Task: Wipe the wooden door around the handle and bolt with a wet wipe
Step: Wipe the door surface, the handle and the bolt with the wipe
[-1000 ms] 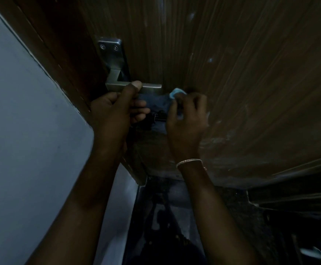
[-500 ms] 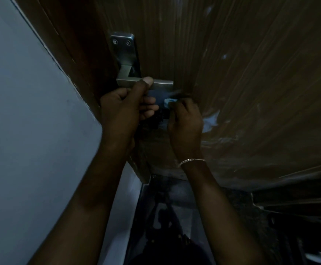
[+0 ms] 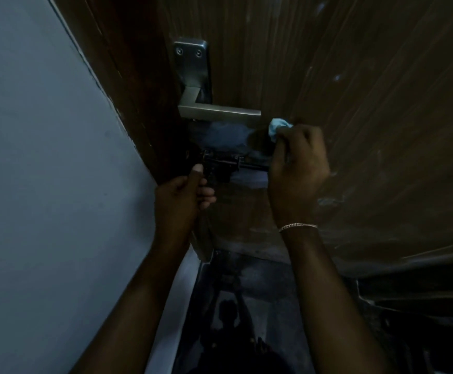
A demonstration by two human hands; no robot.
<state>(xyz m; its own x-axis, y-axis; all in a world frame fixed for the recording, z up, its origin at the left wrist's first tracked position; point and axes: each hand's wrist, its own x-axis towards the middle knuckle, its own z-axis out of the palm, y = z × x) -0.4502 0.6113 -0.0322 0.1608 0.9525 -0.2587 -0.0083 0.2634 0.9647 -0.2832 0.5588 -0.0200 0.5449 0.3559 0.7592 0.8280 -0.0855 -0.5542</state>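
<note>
Left hand (image 3: 178, 202), right hand (image 3: 298, 171), both curled.

Wide free run across the dark brown grained wooden door (image 3: 355, 76), above and to the right of the right hand (image 3: 298, 168). Barred on the left by the brushed-metal lever handle (image 3: 220, 113), jutting level from its tall screwed back plate (image 3: 191, 63). Below it, a band of bare door down to the dark metal sliding bolt (image 3: 225, 164), stopped at its right end by the right hand pinching the crumpled pale blue wet wipe (image 3: 278, 128). Cramped at the bolt's left end: left hand (image 3: 179, 195) curled just beside it, with the dark wooden door frame (image 3: 128, 76) and grey-blue painted wall (image 3: 44, 157) close behind. Passable door under the bolt, between both wrists, down to the dark glossy floor (image 3: 247, 292).
</note>
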